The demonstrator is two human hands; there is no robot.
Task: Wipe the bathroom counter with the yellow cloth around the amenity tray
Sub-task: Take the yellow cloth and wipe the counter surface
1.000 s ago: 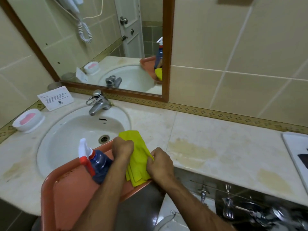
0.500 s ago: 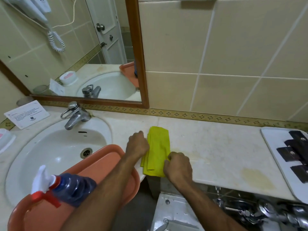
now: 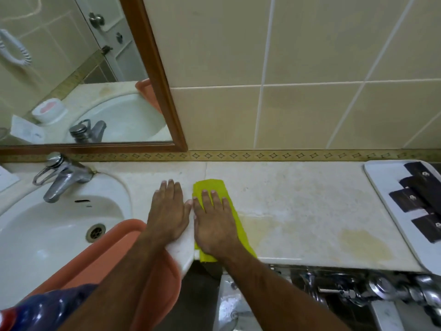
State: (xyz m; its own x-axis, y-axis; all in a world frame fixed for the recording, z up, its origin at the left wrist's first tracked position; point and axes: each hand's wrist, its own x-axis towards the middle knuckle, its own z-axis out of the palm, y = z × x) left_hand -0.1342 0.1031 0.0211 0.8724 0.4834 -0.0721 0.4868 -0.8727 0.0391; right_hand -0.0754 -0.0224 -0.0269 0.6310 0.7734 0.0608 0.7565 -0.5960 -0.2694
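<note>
The folded yellow cloth (image 3: 235, 217) lies flat on the cream marble counter (image 3: 298, 199), just right of the sink. My right hand (image 3: 214, 223) presses flat on the cloth, fingers spread and pointing toward the wall. My left hand (image 3: 169, 211) rests flat on the bare counter beside it, thumb nearly touching the right hand, holding nothing. The white amenity tray (image 3: 381, 187) with several black sachets sits at the counter's far right, well apart from the cloth.
A white sink (image 3: 35, 230) with a chrome tap (image 3: 59, 177) is on the left. An orange tray (image 3: 114, 254) holding a blue spray bottle (image 3: 43, 309) rests over the sink's front. Yellowish stains (image 3: 362, 242) mark the counter. A mirror (image 3: 71, 80) hangs above.
The cloth was carried from the orange tray to the counter and laid flat. Both hands went from gripping it to lying flat; the left hand now rests beside the cloth.
</note>
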